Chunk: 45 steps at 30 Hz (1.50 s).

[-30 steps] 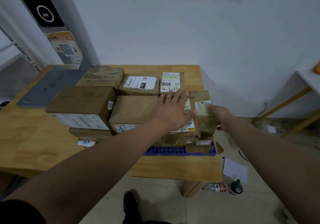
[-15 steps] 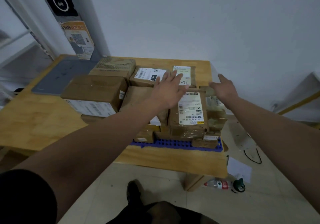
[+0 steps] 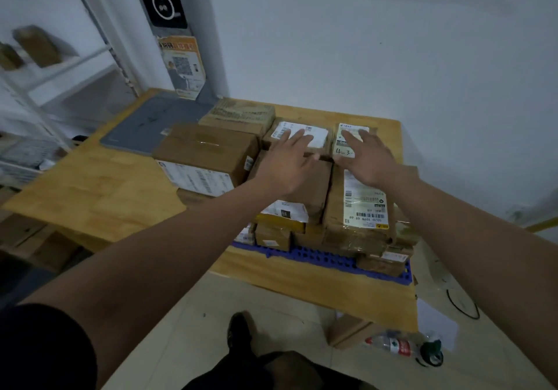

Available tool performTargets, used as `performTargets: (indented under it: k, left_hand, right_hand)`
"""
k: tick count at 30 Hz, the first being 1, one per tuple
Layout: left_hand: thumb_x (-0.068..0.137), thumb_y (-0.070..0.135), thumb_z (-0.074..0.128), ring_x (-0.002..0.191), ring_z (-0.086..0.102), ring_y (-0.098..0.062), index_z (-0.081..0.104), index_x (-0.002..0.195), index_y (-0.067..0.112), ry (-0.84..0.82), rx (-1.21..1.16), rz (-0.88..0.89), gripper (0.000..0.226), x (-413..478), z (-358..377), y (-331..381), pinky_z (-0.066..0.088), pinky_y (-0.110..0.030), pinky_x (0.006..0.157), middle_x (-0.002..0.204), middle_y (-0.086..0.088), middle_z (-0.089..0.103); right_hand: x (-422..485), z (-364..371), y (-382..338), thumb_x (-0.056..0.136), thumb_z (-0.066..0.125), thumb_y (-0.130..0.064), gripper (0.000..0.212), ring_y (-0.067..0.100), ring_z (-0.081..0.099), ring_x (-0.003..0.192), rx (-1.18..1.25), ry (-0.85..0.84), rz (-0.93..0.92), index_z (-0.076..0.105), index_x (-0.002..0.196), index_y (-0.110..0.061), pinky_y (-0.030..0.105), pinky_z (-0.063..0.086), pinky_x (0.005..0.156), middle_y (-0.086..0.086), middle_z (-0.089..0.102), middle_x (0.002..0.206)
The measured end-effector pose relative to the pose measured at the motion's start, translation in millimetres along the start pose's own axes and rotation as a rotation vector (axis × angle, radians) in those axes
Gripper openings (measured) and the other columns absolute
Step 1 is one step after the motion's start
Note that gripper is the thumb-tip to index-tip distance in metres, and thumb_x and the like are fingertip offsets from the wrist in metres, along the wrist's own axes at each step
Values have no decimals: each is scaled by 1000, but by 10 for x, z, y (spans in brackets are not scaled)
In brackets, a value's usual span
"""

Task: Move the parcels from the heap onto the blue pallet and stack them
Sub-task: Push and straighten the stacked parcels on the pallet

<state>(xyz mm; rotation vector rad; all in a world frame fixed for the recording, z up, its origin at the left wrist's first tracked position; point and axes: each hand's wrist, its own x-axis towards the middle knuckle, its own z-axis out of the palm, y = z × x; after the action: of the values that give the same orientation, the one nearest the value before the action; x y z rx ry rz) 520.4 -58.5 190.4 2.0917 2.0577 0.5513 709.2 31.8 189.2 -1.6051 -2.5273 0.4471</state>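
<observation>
Both hands are flat, fingers spread, gripping nothing; my left hand (image 3: pixel 287 166) hovers over the small brown cardboard parcel with the white label (image 3: pixel 315 136), my right hand (image 3: pixel 370 160) over the narrow brown parcel with the pale green label (image 3: pixel 340 144) just beside it; contact I cannot tell. Both parcels sit in the stack's far row, on the wooden tabletop (image 3: pixel 105 193); the blue plastic grid pallet (image 3: pixel 332 258) shows at the stack's near edge. The narrow parcel's long axis runs away from me. Since 0.5 s ago the right hand swung in from the stack's right edge; the left barely moved.

Probably a parcel depot: labelled parcels (image 3: pixel 359 205) stacked on a table (image 3: pixel 90 196), wall shelving (image 3: pixel 60 69).
</observation>
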Motion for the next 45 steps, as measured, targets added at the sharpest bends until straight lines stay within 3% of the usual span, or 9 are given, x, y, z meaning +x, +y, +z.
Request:
performTargets:
  k: [5,9,13,18,24,27,30,40,45]
  left_hand:
    - [96,61,34,150,-9,-24,11,156,23,-149,-3,301,74,-318,76,151,-6,-46,120,164,-1,5]
    - [82,79,30,150,-9,-28,8,156,26,-286,186,459,94,-359,243,257,-8,-57,118,164,-1,0]
    - [81,77,46,150,0,-26,11,155,29,-350,329,499,95,-335,297,328,-4,-58,117,164,-1,5]
    - [87,70,45,150,5,-22,18,154,28,-302,351,502,84,-324,350,306,4,-58,118,164,1,9]
    - [87,69,47,150,8,-21,23,153,27,-266,323,492,82,-316,350,294,5,-55,118,163,2,14]
    - [87,70,47,150,10,-21,24,153,28,-240,336,499,81,-321,370,291,6,-52,119,162,3,16]
    - [86,71,46,149,11,-21,25,152,29,-223,340,506,81,-312,375,273,9,-51,119,162,3,17]
    - [85,72,46,150,9,-19,24,152,30,-233,312,495,82,-288,369,235,4,-45,120,162,4,16]
    - [82,76,45,149,10,-24,26,152,28,-217,301,517,87,-315,394,218,7,-48,120,162,1,17]
  right_hand:
    - [89,44,-7,101,33,-51,63,31,5,151,-29,-22,25,13,156,-29,57,13,118,7,9,165]
    - [134,45,98,102,29,-51,60,29,12,150,-49,-104,58,19,155,-26,60,17,116,6,16,163]
    - [137,-4,122,101,27,-57,59,30,29,144,-43,-149,77,29,152,-29,59,21,113,2,33,158]
    - [148,-33,181,96,33,-63,64,30,30,144,36,-152,139,30,152,-31,57,21,115,2,30,159]
    - [52,-55,294,101,43,-44,56,31,38,138,276,-14,210,39,149,-16,37,32,108,10,40,153]
    - [-4,-54,327,102,45,-38,44,31,50,124,362,-16,196,47,142,-19,34,38,95,8,54,140]
    - [-29,-34,338,101,47,-38,44,31,55,118,436,-26,178,47,142,-23,39,44,99,8,59,134]
    - [-11,8,336,98,53,-35,39,26,59,114,690,60,222,54,136,-23,46,48,100,1,60,133]
    - [48,49,386,99,53,-33,50,29,48,130,646,71,217,44,146,-18,40,39,107,6,48,147]
